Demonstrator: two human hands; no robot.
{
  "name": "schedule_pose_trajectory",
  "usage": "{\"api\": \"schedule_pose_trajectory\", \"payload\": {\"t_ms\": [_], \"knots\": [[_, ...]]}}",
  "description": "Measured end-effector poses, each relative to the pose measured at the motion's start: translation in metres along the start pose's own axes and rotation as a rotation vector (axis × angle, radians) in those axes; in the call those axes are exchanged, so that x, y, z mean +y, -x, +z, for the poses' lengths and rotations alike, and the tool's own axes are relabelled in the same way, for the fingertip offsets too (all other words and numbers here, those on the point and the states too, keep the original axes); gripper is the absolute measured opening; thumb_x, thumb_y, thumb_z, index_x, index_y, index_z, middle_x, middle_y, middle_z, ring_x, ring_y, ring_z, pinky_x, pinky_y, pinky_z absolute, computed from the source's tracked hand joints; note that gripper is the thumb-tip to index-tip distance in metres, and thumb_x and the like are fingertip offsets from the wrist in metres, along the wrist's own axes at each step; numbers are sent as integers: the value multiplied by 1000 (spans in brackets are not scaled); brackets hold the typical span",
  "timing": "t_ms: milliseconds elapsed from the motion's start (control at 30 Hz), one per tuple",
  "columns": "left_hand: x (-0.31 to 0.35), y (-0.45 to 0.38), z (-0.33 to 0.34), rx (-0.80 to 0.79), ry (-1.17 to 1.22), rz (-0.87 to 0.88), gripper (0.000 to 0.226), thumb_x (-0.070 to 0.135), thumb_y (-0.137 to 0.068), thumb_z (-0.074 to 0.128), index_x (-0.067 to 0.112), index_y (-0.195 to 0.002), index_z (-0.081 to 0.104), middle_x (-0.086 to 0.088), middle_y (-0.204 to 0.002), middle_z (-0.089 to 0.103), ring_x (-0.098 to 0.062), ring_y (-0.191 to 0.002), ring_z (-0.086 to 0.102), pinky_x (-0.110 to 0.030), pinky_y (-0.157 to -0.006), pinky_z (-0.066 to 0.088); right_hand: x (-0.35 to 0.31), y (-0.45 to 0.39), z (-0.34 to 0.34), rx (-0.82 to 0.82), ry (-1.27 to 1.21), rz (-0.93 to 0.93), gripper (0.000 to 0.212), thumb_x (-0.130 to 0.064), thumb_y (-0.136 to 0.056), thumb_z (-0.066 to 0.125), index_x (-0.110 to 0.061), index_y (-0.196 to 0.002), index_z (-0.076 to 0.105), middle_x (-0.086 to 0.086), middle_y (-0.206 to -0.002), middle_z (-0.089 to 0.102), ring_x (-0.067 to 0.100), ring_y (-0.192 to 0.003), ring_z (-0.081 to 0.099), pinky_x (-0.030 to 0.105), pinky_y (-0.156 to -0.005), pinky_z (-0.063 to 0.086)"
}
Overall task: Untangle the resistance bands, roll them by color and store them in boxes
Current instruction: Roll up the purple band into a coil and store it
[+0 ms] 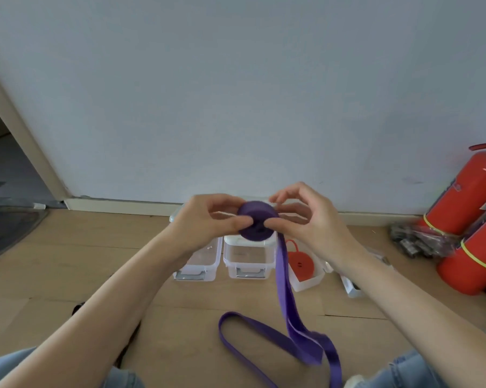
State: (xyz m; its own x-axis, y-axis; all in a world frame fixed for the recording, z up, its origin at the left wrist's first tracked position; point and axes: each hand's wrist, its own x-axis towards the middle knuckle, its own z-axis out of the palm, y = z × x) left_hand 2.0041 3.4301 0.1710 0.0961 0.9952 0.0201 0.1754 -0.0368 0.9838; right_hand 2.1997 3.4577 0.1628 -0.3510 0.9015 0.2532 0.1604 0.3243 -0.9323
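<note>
Two red fire extinguishers (465, 228) are leaning at the right edge of the frame. Clear plastic boxes (247, 257) are sitting on the wooden floor (96, 261) at center. The purple band (257, 224) is being held mid-frame, its tail trailing downward. The left hand (208, 219) and right hand (306, 219) are pinching the roll, fingers clamped on it.

The purple band (285, 278) looks like matt, smooth rubber. The boxes (247, 257) are clear glossy plastic on a matt wood-look floor (96, 247). At three o'clock, the red extinguishers (465, 197) shine like painted metal.
</note>
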Motion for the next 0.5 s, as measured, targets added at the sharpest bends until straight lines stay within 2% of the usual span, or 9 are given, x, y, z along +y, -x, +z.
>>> {"api": "schedule_pose_trajectory", "payload": {"t_ms": [133,233,300,367,433,500], "knots": [[8,1,-4,73,387,49,40,20,-72,66,1,-108,65,-11,-102,72,-18,-94,69,-19,-76,54,3,6,14,-43,-292,84,34,-21,-72,79,-24,-95,54,-2,-98,69,20,-88,69,23,-67,53],[-2,3,12,80,407,-3,45,19,-70,68,2,-111,62,-14,-108,69,-21,-97,68,-26,-85,54,3,8,20,31,-351,117,28,-20,-77,75,-25,-92,53,1,-96,72,23,-83,70,31,-67,55],[-8,4,15,47,306,-50,40,15,-72,71,7,-111,62,-9,-109,69,-18,-95,69,-24,-85,54,3,6,15,60,-270,83,24,-15,-79,73,-25,-91,55,1,-90,72,20,-81,70,31,-70,55],[-8,4,10,-16,74,-69,36,13,-76,73,16,-110,63,2,-108,70,-10,-96,67,-16,-80,53,1,4,7,16,-99,-7,24,-11,-80,70,-28,-94,61,-3,-88,71,14,-83,67,24,-73,52],[-8,4,6,-81,-66,-68,41,15,-74,76,24,-112,63,11,-110,68,-3,-97,66,-14,-80,52,-1,2,0,-72,141,-79,25,-13,-85,66,-33,-99,64,-6,-94,67,13,-94,62,25,-84,50],[-5,4,7,-103,-103,-34,44,16,-73,77,31,-111,62,15,-105,68,-1,-92,67,-12,-77,52,-1,3,-2,-131,317,-119,29,-14,-89,61,-39,-104,64,-6,-100,59,10,-101,56,22,-90,45]]}}
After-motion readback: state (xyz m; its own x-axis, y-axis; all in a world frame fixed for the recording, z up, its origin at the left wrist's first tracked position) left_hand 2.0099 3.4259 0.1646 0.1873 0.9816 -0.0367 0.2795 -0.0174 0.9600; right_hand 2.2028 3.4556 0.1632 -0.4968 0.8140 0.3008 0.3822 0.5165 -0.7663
